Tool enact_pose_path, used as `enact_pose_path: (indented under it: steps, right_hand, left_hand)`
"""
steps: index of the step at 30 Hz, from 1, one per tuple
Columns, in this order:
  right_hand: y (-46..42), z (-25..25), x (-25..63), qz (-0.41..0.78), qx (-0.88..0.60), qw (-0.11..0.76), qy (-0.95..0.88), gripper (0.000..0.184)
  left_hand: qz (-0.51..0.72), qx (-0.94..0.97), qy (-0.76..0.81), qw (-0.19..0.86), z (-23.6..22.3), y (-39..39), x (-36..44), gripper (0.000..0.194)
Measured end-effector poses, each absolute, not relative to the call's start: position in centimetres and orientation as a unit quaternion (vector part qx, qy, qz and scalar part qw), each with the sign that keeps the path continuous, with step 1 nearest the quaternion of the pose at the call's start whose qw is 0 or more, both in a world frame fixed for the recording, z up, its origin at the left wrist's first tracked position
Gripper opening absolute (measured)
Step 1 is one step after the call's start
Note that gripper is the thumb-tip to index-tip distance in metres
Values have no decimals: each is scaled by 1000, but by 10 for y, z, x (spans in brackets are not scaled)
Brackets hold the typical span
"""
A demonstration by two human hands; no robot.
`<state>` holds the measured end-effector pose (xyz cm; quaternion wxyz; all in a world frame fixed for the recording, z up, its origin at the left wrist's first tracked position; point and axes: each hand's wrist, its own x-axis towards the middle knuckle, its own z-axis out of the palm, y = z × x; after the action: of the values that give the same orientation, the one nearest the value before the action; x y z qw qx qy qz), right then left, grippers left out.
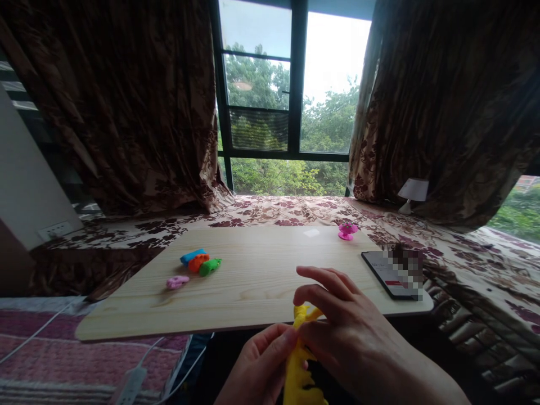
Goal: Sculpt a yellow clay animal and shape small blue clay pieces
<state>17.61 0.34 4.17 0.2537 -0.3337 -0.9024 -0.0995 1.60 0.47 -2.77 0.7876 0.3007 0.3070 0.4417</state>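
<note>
1. L hand [261, 360]: thumb + fingers pinching yellow dough [295, 371], long, soft-looking, w/ ragged edge.
2. R hand [346, 320]: grip pinching dough's upper part, other fingers fanned above; dough btwn both hands, by bench [253, 287] near edge.
3. Bench: pale wood grain, rounded corners.
4. On it, L side: pale-pink lump [178, 282]; behind, green lump [210, 266], orange lump [198, 262], blue lump [189, 257], bunched tog.
5. R side: flat phone [382, 273]; farther, hot-pink flared piece [348, 231].
6. Beyond: floral cloth [287, 212], lamp [414, 190] w/ white shade, folded curtains [169, 112].
</note>
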Motion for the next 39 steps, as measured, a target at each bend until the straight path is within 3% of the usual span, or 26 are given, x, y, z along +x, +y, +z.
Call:
enact_pose_path:
  steps: [6, 39]
  right_hand:
    - [0, 48, 179, -94, -371, 243, -891, 5]
    - [-6, 62, 188, -86, -358, 232, -900, 13]
  left_hand:
    - [433, 300, 304, 794, -31, 19, 17, 32]
    - [412, 276, 342, 798, -16, 12, 11, 22]
